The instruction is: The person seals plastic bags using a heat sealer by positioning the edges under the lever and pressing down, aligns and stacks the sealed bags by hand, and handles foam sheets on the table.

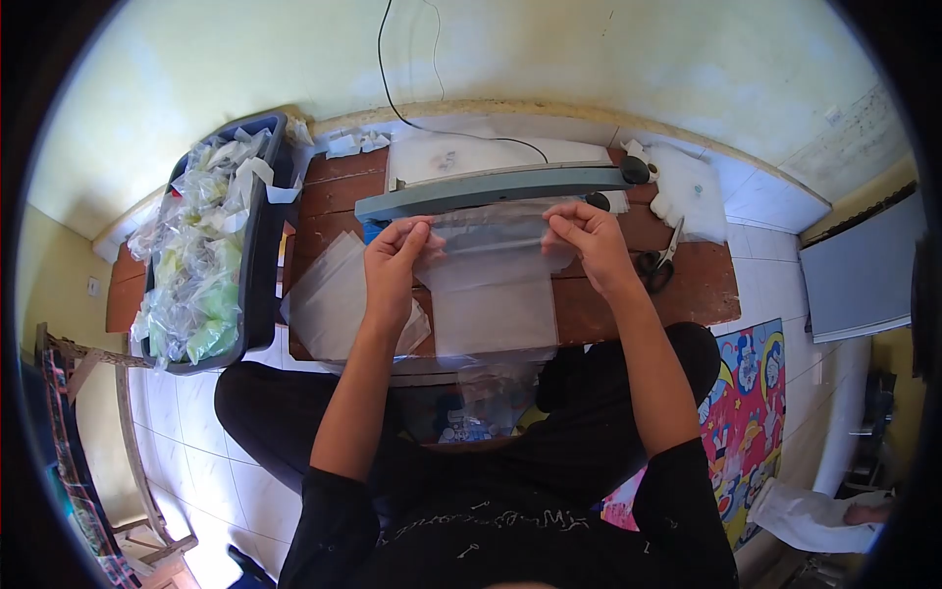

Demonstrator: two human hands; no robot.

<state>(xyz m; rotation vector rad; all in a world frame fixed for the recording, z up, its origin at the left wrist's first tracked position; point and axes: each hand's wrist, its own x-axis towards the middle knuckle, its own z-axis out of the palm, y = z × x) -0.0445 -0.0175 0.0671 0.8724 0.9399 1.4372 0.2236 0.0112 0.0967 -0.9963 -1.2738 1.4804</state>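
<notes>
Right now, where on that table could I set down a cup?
Bare wood shows on the table between the clear plastic and the scissors, under the right forearm, and at the right end beyond the scissors. A smaller patch lies between the dark tub and the grey bar's left end. The middle is crowded.

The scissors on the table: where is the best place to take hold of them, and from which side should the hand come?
Best by the black handle loops of the scissors, I think, with the right hand coming from the person's side and above. The loops lie nearer the person on the wooden table, while the metal blades point away, toward the wall.
</notes>
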